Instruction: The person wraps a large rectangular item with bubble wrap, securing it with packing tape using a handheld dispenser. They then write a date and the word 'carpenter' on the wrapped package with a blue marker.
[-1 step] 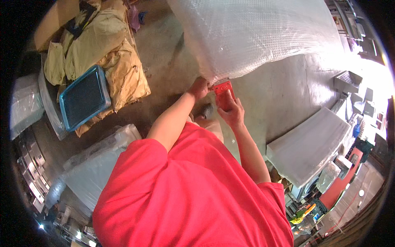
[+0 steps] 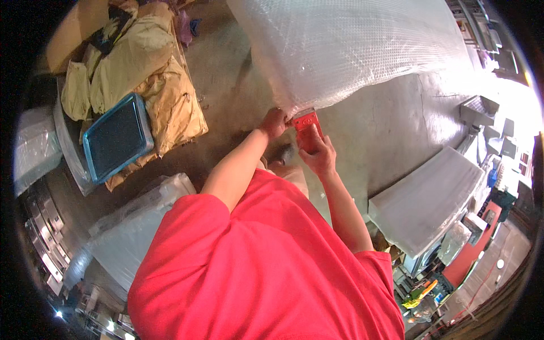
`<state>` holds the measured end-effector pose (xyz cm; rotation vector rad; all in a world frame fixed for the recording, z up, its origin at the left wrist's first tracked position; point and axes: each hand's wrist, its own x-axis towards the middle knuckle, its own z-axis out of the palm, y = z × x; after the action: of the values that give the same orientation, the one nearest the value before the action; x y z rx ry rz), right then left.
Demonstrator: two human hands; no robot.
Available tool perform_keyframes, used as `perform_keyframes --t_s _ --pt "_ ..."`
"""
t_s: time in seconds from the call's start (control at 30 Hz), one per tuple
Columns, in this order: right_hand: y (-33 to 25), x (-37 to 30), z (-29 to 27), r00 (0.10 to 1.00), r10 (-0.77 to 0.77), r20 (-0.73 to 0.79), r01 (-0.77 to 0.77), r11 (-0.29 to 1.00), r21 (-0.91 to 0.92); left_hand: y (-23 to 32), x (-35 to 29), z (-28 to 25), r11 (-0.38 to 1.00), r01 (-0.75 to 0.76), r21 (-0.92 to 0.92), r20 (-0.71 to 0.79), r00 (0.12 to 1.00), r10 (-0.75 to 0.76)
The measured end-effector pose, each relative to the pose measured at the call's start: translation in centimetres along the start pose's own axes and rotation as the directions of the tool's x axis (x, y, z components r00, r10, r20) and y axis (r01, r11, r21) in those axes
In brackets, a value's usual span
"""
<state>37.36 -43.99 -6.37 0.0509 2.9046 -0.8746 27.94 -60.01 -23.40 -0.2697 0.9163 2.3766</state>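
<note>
Here, at the upper middle of the view, a large, whitish, translucent bubble-wrapped bundle, with the bare left hand and bare right hand close together at its near corner. In the right hand, firmly clamped, a flat, boxy, red handheld tool with a pale, metallic-looking front edge, tilted slightly, set right up to the bundle; hard to tell whether touching it. Just to the left of the tool, the left hand, fingers bunched at the same corner; impossible to tell whether pinched together on the wrapping or merely resting there. Beneath, grey concrete floor. Nearest the camera, a bright red short-sleeved shirt, with bare forearms reaching forward from it. Off to the left, well apart from the hands, a pile of crumpled brown paper, with a dark rectangular tray-like piece with a blue rim at its near edge, exact contact unclear. Below that, a pale plastic-wrapped block. Over to the right, a broad, pale-grey, film-covered slab, and farther up, a grey open-topped bin.
</note>
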Motion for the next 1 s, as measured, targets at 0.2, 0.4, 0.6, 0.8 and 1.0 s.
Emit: perform_keyframes --t_s 0.2,0.4,0.6,0.8,1.0 --pt "0.4 0.9 0.5 1.0 0.021 0.007 -0.022 0.999 0.025 4.4 -0.1 3.2 0.926 0.334 -0.178 -0.495 0.783 -0.377" --pt "0.0 0.9 1.1 0.998 -0.021 -0.064 0.022 1.0 0.018 5.8 -2.0 2.3 0.876 0.452 -0.169 -0.403 0.779 -0.48" --pt "1.5 -1.3 2.4 0.999 0.029 -0.015 -0.029 0.999 -0.021 7.7 -3.0 3.9 0.854 0.36 -0.376 -0.414 0.759 -0.502" --pt "2.7 -0.3 5.0 0.918 0.273 0.288 -0.22 0.954 -0.201 9.6 -3.1 4.0 0.8 0.422 -0.427 -0.313 0.761 -0.569" --pt "1.3 5.5 8.9 0.986 0.113 0.121 -0.117 0.993 0.026 10.4 -3.1 3.7 0.818 0.444 -0.366 -0.433 0.697 -0.571"
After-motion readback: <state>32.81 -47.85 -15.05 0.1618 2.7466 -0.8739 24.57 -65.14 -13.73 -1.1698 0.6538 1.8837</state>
